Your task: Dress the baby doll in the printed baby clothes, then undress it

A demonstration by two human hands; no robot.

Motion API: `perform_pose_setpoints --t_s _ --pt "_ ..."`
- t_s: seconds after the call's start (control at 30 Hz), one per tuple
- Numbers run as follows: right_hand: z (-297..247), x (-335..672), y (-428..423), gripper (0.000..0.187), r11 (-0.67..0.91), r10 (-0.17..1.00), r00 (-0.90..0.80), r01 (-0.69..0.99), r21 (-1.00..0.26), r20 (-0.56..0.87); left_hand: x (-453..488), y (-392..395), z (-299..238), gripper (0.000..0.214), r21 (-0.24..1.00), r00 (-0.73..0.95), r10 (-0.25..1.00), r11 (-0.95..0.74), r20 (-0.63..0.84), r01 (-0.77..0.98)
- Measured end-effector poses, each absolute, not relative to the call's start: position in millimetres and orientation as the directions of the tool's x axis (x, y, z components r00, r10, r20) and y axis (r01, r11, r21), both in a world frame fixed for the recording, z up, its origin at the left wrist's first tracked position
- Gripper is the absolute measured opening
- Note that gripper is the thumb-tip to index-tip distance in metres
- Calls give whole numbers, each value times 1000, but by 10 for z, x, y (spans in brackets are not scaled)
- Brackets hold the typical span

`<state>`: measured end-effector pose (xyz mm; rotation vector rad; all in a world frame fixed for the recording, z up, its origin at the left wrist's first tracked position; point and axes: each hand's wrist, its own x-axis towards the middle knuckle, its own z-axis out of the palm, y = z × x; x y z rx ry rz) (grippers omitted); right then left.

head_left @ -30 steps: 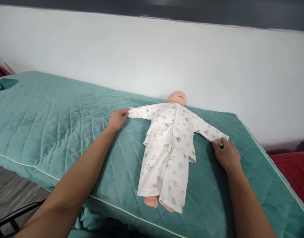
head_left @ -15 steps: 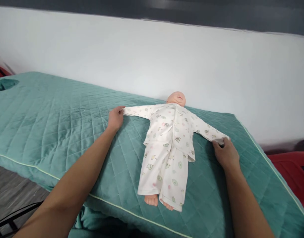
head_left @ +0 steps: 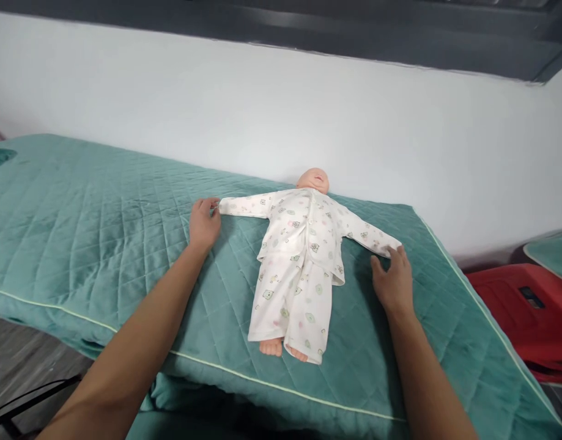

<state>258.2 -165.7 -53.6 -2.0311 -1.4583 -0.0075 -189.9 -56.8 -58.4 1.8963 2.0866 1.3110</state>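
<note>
A baby doll (head_left: 314, 181) lies on its back, dressed in a white pyjama top (head_left: 303, 226) and matching trousers (head_left: 290, 299) printed with small animals. Its arms are spread to both sides and its bare feet show below the trouser legs. At the end of the sleeve on the left is my left hand (head_left: 204, 225), thumb and fingers slightly parted beside the cuff. My right hand (head_left: 394, 280) is open by the other cuff, its thumb well apart from the fingers and its fingertips at the sleeve's edge. The doll's hands are hidden inside the sleeves.
A green quilted cover (head_left: 101, 244) spreads over the bed beneath the doll. Behind it stands a white wall (head_left: 244, 110). A red plastic chair (head_left: 523, 311) is beyond the bed's right edge, and a thin black frame (head_left: 37, 397) is at lower left.
Both hands have loosened from the sleeve cuffs, with the right thumb now spread away from the cloth. The view has shifted slightly to the right. The doll's pose looks the same.
</note>
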Motion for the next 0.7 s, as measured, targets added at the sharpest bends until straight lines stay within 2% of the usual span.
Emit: perform_pose_setpoints --t_s 0.13,0.27,0.37,0.47,0.57,0.63,0.7 --pt "-595 2244 -2088 59 33 882 224 848 -529 414 -1645 -1118 -629 31 582 -111 821 -295 560 758" --pt "-616 1902 -2498 53 271 913 -84 857 -438 400 -1332 -1727 -634 37 510 176 834 -472 523 719" --pt "-639 1779 -2697 48 297 913 -118 848 -438 392 -1176 -2016 -617 38 422 357 831 -532 427 734" --pt "-666 1724 -2881 44 230 919 1 812 -537 395 -1127 -2200 -622 31 439 338 842 -515 420 737" --pt "-643 1622 -3142 41 199 922 94 716 -669 374 -1140 -2442 -651 26 565 235 867 -470 440 678" --pt "-578 1498 -3332 42 225 926 89 652 -724 367 -1152 -2663 -676 23 658 180 896 -423 406 623" --pt "-481 1340 -3476 45 277 925 23 643 -714 379 -1153 -2892 -701 20 716 159 919 -381 360 585"
